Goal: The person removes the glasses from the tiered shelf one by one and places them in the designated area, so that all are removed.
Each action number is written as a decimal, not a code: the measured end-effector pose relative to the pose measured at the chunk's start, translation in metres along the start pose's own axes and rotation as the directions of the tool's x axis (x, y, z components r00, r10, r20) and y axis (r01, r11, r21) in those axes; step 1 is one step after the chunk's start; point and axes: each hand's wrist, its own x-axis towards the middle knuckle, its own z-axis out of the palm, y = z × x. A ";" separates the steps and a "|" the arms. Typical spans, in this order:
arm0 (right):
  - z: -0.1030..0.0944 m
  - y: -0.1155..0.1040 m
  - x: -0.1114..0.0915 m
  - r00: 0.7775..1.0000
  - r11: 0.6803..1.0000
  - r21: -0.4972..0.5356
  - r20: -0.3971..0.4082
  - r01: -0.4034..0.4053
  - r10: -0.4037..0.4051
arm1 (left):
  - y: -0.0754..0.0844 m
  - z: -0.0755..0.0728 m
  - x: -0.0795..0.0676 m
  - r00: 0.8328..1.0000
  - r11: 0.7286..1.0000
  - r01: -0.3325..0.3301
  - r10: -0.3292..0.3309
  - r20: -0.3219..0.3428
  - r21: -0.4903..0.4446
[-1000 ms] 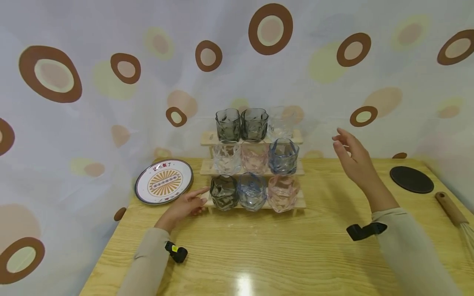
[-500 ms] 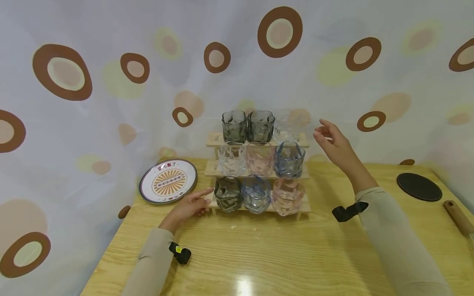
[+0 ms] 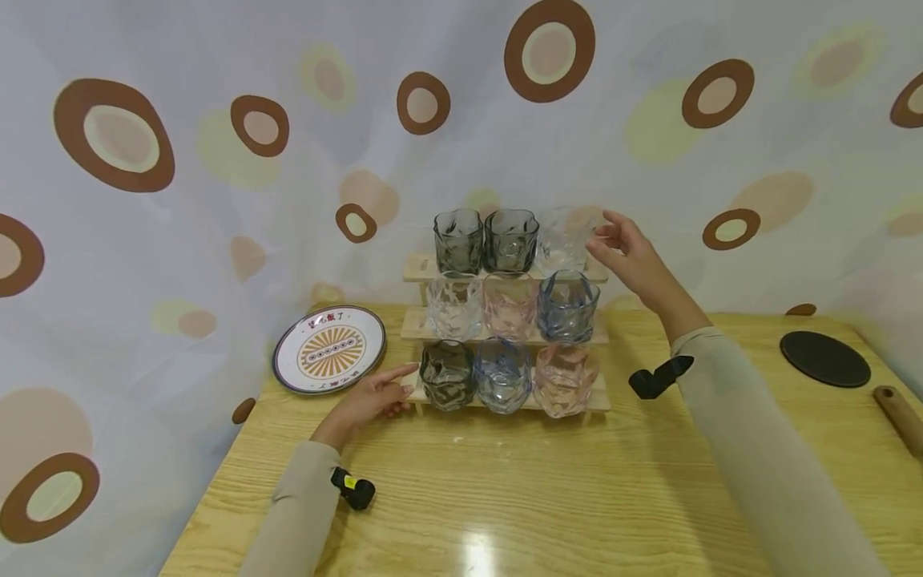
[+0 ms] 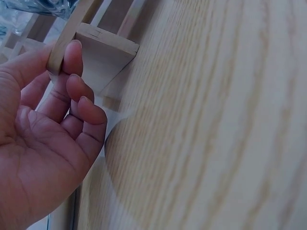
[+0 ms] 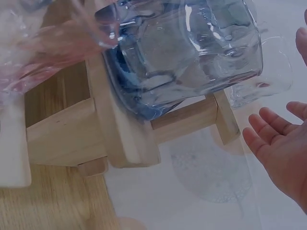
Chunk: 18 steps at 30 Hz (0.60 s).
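A three-tier wooden rack holds several wavy glass cups in rows. My left hand pinches the left end of its lowest shelf; the left wrist view shows thumb and fingers on the board's edge. My right hand is at the top tier's right end, fingers spread around the side of a clear glass cup without closing on it. Left of that cup stand two grey cups. The middle tier has clear, pink and blue cups; the bottom has grey, blue and pink ones.
A patterned plate leans at the left, close to my left hand. A black round mat and a wooden-handled whisk lie on the right of the wooden table. A spotted cloth hangs right behind the rack.
My right hand has moved left and inward, from the space right of the rack to the clear cup on top. My left hand stays at the shelf end. The view shifted slightly.
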 end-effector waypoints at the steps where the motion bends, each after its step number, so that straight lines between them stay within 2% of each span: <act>1: 0.000 -0.001 0.002 1.000 1.000 0.007 0.004 -0.008 0.008 | 0.001 0.000 0.000 1.000 1.000 0.006 -0.006 0.000 -0.002; 8: 0.000 -0.009 0.018 0.998 0.997 0.053 0.029 -0.062 0.060 | 0.001 -0.001 0.001 1.000 1.000 0.024 -0.024 -0.010 0.003; 15: 0.008 -0.008 0.028 0.997 0.986 0.154 0.059 -0.060 0.052 | -0.001 -0.002 0.001 1.000 1.000 0.010 -0.010 0.000 0.019; 18: 0.010 -0.007 0.032 0.996 0.986 0.152 0.074 -0.066 0.055 | -0.002 -0.002 0.002 1.000 1.000 0.013 -0.013 -0.008 0.016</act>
